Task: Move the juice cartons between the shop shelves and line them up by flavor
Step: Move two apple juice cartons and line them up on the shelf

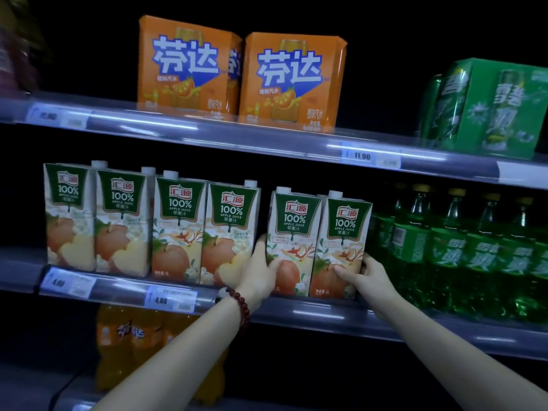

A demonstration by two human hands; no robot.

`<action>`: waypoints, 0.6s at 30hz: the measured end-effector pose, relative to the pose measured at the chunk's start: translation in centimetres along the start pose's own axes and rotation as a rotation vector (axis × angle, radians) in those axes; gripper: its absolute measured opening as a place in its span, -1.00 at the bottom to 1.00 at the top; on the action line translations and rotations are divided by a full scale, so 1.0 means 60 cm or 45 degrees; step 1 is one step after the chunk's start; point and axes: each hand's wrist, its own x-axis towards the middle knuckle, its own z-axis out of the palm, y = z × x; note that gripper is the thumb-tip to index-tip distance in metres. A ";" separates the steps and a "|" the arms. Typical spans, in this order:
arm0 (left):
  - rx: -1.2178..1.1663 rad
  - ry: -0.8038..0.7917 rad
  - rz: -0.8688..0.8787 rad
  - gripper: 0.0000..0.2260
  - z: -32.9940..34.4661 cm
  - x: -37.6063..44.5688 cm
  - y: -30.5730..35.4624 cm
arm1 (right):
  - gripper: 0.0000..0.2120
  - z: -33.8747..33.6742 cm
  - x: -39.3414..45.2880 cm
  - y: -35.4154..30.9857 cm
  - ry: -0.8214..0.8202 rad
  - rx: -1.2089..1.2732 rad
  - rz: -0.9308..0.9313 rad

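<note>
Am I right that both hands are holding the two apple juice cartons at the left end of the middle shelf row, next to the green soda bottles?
Not quite. The head view shows the left hand and right hand holding the two apple juice cartons at the right end of the middle shelf row, next to the green soda bottles.
</note>
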 end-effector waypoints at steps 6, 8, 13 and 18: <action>0.293 0.086 0.048 -0.64 -0.010 0.000 -0.002 | -0.61 0.011 -0.018 -0.010 0.054 -0.107 -0.049; 0.575 0.180 0.077 -0.72 -0.022 0.001 0.003 | -0.61 0.016 -0.022 -0.014 0.099 -0.163 -0.055; 0.743 0.329 0.148 -0.66 -0.028 -0.007 -0.001 | -0.59 0.029 -0.028 -0.018 0.136 -0.255 -0.080; 0.726 0.428 0.251 -0.67 -0.022 -0.023 -0.008 | -0.47 0.026 -0.032 -0.023 0.142 -0.417 -0.067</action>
